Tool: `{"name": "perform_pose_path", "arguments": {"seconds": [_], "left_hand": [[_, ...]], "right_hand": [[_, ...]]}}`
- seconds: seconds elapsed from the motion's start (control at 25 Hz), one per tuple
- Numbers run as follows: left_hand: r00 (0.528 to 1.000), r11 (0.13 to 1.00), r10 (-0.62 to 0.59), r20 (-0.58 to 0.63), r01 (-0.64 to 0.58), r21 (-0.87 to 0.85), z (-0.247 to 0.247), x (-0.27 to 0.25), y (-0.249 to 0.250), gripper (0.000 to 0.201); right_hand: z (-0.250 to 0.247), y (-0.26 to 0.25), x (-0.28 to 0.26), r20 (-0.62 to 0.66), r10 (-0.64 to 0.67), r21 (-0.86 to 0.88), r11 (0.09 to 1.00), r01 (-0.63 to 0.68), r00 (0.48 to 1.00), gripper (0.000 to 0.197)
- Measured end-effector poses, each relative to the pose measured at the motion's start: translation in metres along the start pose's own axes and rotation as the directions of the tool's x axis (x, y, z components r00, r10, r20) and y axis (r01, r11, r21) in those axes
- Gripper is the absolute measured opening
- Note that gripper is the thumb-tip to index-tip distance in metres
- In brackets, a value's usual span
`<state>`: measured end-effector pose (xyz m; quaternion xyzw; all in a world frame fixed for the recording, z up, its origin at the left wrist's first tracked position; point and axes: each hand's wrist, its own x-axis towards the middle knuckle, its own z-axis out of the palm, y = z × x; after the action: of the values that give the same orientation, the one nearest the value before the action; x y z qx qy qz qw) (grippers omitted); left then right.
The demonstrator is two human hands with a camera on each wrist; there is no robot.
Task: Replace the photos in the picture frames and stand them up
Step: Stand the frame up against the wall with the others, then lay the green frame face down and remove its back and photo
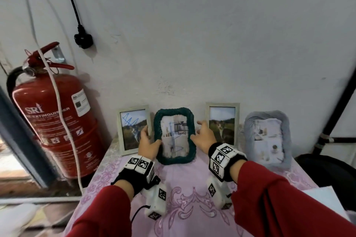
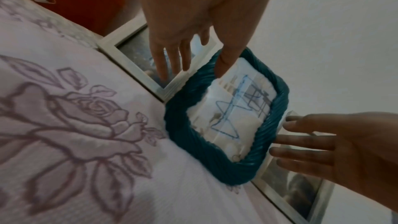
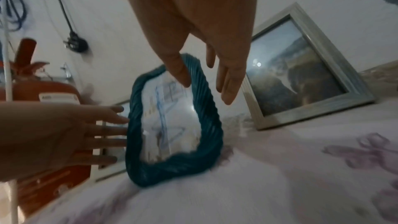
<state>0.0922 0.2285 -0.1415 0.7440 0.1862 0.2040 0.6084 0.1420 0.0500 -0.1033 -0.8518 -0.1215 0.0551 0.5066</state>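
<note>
Standing upright: teal woven frame [image 1: 175, 136], blue-scribbled photo [image 1: 174, 136].

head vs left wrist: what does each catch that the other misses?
Head only: the grey frame at far right, the whole fire extinguisher, the wall plug.
Left wrist only: a close view of the left hand's thumb tip on the teal frame's inner edge, fingers straight behind it.
Both: teal frame upright on the floral cloth, left hand and right hand open either side, white frames flanking.
</note>
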Motion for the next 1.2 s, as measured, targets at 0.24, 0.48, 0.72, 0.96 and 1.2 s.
{"name": "perform_pose_path", "arguments": {"seconds": [0.24,0.48,0.72,0.96,1.2], "left_hand": [[0.993,1.000,-0.025,0.115,0.027,-0.016,0.002,-0.015,-0.013,0.061],[0.994,0.975,0.077,0.077,-0.060,-0.212,-0.007,-0.051,0.005,0.045],[0.986,0.912,0.120,0.113,-0.064,-0.406,-0.016,-0.115,0.037,0.040],[0.980,0.872,0.124,0.157,-0.032,-0.489,-0.021,-0.184,0.048,0.039],[0.987,0.945,0.125,0.106,-0.085,-0.316,-0.017,-0.224,0.043,0.041]], "right_hand": [[0.013,0.021,-0.016,0.024,-0.068,0.032,0.997,0.067,0.997,0.053],[0.007,0.018,-0.046,-0.109,-0.093,0.302,0.945,0.122,0.990,0.035],[-0.014,0.008,-0.100,-0.070,-0.152,0.586,0.793,0.164,0.986,0.028],[-0.038,0.010,-0.164,-0.022,-0.179,0.666,0.731,0.148,0.984,0.026],[-0.044,0.018,-0.209,-0.054,-0.152,0.692,0.707,0.147,0.987,0.027]]}}
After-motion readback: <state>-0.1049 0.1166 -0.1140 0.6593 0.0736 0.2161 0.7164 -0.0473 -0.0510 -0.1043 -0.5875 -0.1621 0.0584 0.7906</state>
